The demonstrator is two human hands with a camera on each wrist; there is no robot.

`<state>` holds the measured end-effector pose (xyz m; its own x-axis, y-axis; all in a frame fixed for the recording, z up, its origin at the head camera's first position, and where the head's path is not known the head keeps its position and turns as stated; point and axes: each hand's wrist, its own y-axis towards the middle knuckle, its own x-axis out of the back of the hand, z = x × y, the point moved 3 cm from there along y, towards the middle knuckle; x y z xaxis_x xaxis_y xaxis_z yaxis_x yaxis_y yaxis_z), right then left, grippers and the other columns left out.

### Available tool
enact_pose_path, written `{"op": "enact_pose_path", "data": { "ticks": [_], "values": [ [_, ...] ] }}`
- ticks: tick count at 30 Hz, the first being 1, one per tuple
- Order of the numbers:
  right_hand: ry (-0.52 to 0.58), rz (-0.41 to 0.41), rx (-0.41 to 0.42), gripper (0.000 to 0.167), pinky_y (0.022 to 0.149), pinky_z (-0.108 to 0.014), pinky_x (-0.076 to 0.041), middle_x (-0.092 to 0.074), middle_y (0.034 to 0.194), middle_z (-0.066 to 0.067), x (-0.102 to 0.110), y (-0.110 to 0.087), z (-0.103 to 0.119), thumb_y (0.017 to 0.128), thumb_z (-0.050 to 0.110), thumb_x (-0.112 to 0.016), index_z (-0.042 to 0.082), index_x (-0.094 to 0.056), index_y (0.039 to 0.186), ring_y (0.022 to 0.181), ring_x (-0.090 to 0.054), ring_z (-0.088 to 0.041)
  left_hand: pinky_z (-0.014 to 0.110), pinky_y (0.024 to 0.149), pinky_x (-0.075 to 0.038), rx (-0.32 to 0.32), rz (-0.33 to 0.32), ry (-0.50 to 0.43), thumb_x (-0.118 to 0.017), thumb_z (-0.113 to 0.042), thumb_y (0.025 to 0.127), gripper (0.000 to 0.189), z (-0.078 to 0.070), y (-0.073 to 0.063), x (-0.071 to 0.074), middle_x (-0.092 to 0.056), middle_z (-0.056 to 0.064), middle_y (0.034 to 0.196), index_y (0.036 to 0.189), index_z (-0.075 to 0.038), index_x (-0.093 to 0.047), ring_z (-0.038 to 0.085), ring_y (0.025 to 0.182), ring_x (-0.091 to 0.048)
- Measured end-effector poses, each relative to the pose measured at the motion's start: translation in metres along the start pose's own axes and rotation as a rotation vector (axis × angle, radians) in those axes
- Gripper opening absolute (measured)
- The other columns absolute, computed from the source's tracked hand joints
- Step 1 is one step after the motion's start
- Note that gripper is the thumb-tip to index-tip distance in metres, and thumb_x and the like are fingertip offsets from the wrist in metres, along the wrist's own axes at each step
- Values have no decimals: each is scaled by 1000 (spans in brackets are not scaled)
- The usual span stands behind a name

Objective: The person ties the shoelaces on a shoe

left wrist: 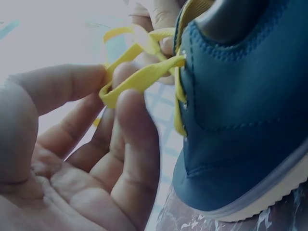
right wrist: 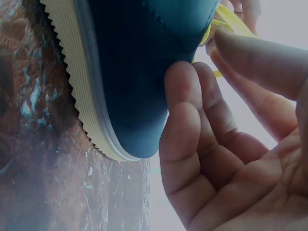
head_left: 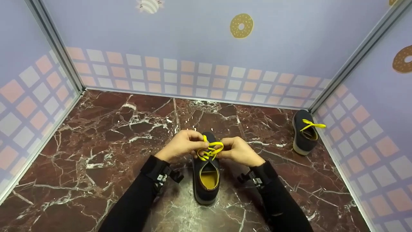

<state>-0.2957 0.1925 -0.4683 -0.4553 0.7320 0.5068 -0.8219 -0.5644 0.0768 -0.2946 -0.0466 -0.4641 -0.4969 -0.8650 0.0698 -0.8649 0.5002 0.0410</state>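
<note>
A dark shoe (head_left: 206, 195) with a tan lining stands on the floor between the two hands, toe pointing away. Its yellow shoelace (left wrist: 150, 75) stands up in loops above the eyelets. On the left side, the left hand (head_left: 182, 145) pinches a folded part of the lace between thumb and fingers. From the other side the right hand (head_left: 237, 151) holds the lace with thumb and forefinger close together, beside a loop. Its other fingers (right wrist: 180, 130) are curled against the shoe's side near the toe.
A matching dark shoe (head_left: 302, 137) with a yellow bow (head_left: 311, 124) stands by the right wall. The floor (head_left: 128, 187) is dark red marble with white veins. Pale blue panels with printed squares (head_left: 188, 75) enclose it at the back and both sides.
</note>
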Motion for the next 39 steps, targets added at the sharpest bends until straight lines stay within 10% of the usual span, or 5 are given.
{"op": "enact_pose_path", "data": {
  "ticks": [20, 29, 39],
  "values": [
    [-40, 75, 135, 12, 86, -33, -52, -72, 105, -7, -5, 2, 5, 94, 0, -86, 4, -87, 106, 97, -63, -15, 23, 57, -58, 67, 113, 47, -85, -13, 98, 14, 1, -6, 17, -79, 10, 84, 98, 0, -81, 16, 64, -67],
    [-53, 134, 133, 18, 91, -37, -50, -67, 110, -25, -7, 0, 5, 96, -7, -78, -2, -84, 112, 105, -61, -46, 26, 58, -60, 91, 118, 44, -86, -15, 98, 18, 4, -5, 19, -79, 13, 87, 99, 1, -80, 19, 68, -71],
    [-208, 128, 280, 11, 83, -46, -57, -66, 107, -8, -10, -3, 12, 104, 11, -79, 15, -85, 113, 96, -63, -28, 31, 62, -64, 84, 131, 49, -87, -18, 98, 15, 2, -7, 18, -80, 14, 90, 99, -4, -82, 26, 75, -74]
  ]
}}
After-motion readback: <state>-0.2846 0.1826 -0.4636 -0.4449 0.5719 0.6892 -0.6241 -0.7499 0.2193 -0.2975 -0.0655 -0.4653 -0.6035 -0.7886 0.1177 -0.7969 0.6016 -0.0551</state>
